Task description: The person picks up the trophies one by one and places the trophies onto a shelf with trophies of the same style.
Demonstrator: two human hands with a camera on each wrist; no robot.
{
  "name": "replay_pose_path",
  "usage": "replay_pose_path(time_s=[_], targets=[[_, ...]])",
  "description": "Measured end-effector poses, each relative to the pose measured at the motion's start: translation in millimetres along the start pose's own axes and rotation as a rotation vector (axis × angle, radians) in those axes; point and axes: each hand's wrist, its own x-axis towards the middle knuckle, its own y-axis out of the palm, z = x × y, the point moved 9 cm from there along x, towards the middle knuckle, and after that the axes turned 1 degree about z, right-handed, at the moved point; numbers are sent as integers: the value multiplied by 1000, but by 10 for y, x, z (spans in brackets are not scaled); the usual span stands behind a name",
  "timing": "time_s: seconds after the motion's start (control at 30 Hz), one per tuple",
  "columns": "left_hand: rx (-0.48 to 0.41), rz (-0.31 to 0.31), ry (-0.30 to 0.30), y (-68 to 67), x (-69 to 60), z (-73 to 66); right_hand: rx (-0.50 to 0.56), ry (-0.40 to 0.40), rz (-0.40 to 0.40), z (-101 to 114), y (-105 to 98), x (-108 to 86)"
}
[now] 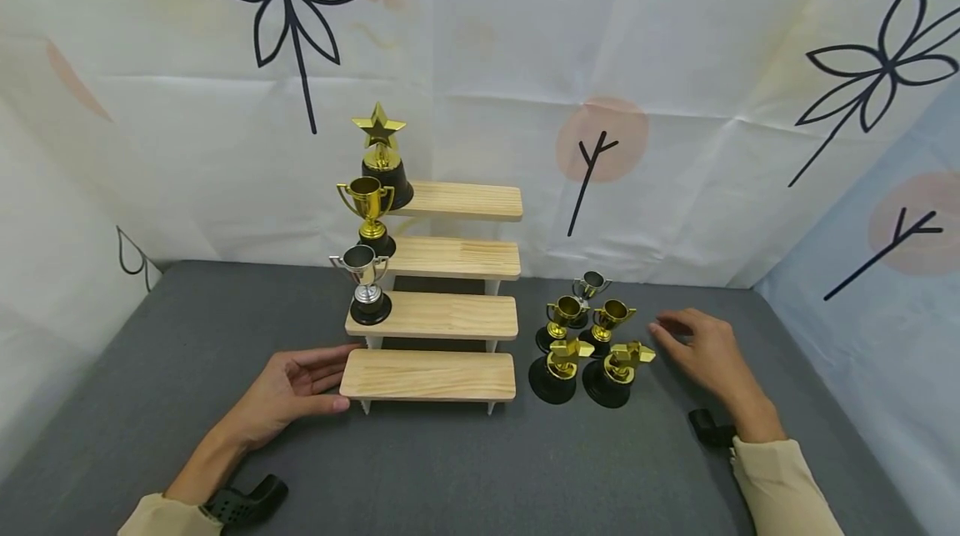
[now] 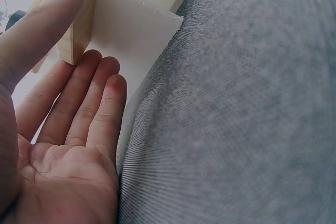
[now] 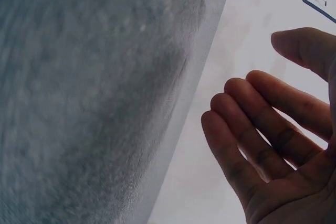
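Observation:
My left hand [image 1: 288, 390] is at the left end of the lowest step of a four-step wooden display stand [image 1: 427, 376]. Its fingers are extended, and the left wrist view shows the fingertips by the board [image 2: 81, 32] and the white support [image 2: 131, 35]; contact is hard to tell. A gold star trophy [image 1: 386, 177], a gold cup trophy [image 1: 368, 201] and a silver cup trophy [image 1: 367, 293] stand at the left of the upper three steps. My right hand [image 1: 701, 353], relaxed and holding nothing, hovers right of two gold cup trophies [image 1: 612, 315], two star trophies [image 1: 609, 386] and a silver cup trophy [image 1: 590, 284].
The stand and the grouped trophies are on a grey cloth-covered table [image 1: 480, 478]. Behind them hangs a white printed curtain [image 1: 487, 44], with a bluish side panel [image 1: 885, 353] at the right. Each wrist wears a dark strap with a device [image 1: 258, 501].

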Motion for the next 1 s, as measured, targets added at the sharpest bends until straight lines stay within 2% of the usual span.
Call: replay_pose_path(time_s=[0.1,0.2,0.33,0.47,0.6,0.83,1.0], targets=[[16,-9,-10,-4,8,2,53,21,-14,-36,-12,-10],[19,-15,-16,-8,13,0,138,76,-7,-115,-14,-27],[27,-23,-28,-17,14,6,338,152,32,-225,12,-60],[31,-23,-39,-16,9,13,498,178,44,-288,38,-82],[30,-19,-37,-13,6,9,602,166,42,-339,56,-88],[22,-13,-44,-8,3,14,973,125,54,-402,127,-100],[17,-13,-34,-1,2,-2,1162,96,93,-441,202,-131]])
